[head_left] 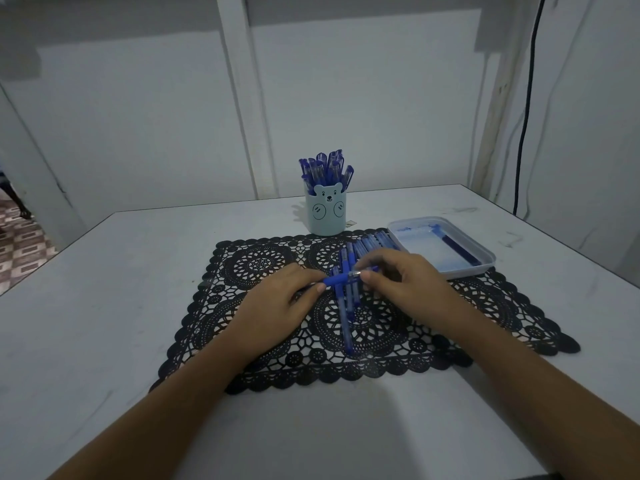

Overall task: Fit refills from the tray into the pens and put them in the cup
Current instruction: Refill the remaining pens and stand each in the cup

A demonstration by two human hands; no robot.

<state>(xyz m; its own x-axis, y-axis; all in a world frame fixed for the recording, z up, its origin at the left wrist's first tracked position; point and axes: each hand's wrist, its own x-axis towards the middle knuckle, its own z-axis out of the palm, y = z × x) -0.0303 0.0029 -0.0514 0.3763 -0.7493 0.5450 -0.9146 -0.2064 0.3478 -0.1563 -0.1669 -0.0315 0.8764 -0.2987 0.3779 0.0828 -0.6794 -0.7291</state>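
Observation:
Both hands hold one blue pen (341, 278) crosswise above the black lace mat (263, 268). My left hand (277, 299) pinches its blue grip end; my right hand (401, 275) pinches the other end beside the silver ring. Under them several loose blue pens (346, 306) lie in a pile on the mat. The pale blue bear cup (327, 213) stands behind the mat, filled with several capped blue pens (325, 168). A clear plastic tray (485, 258) sits to the right, with dark blue refills (457, 247) along its right side.
The white table (104, 306) has its far edge near the wall and its left edge dropping to a tiled floor (20, 247). A black cable (526, 105) hangs down the wall at the back right.

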